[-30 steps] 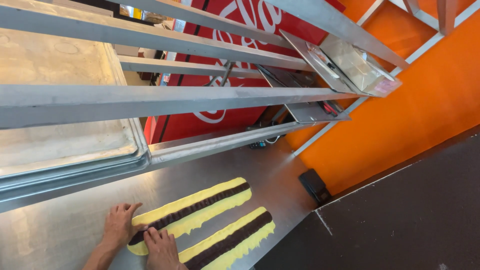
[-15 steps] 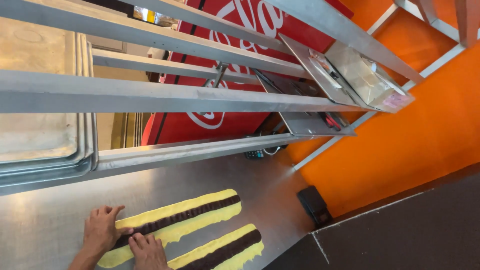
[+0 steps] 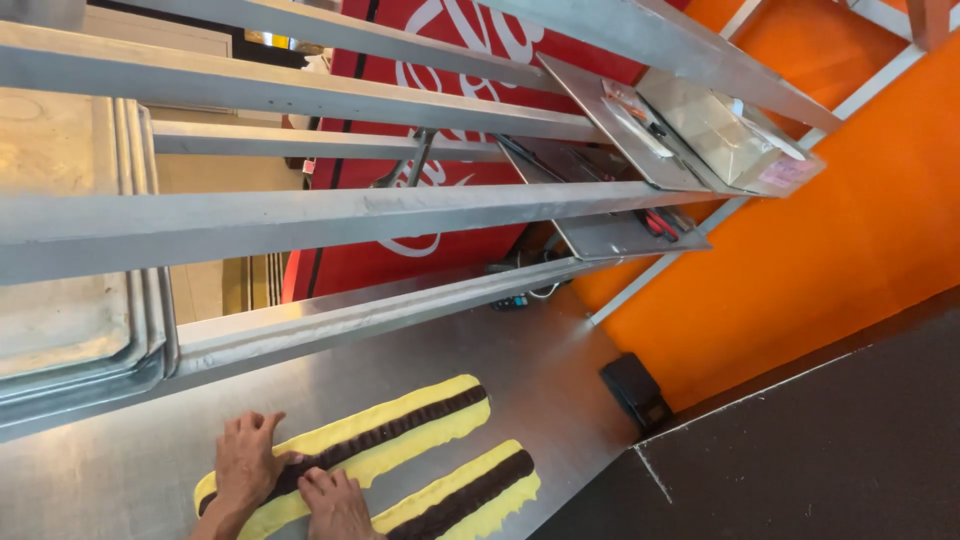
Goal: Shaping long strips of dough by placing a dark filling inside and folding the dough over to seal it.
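Two long yellow dough strips lie on the steel worktop [image 3: 520,360], each with a dark brown filling line down its middle. My left hand [image 3: 247,462] presses on the near end of the longer strip [image 3: 400,432], fingers spread over the filling. My right hand [image 3: 335,503] rests beside it on the same strip's lower edge, fingers bent down onto the dough. The shorter strip [image 3: 470,492] lies just to the right of my right hand, untouched.
Steel shelf rails [image 3: 330,215] run across above the worktop. Stacked metal trays [image 3: 70,330] sit at the left and flat trays [image 3: 700,130] at the upper right. A small black box [image 3: 633,390] stands by the orange wall [image 3: 830,250]. A red cabinet [image 3: 420,250] stands behind.
The view has shifted, so the strips and hands sit further right and the trays further left in frame. Both hands stay pressed on the longer strip's near end, fingers slightly shifted.
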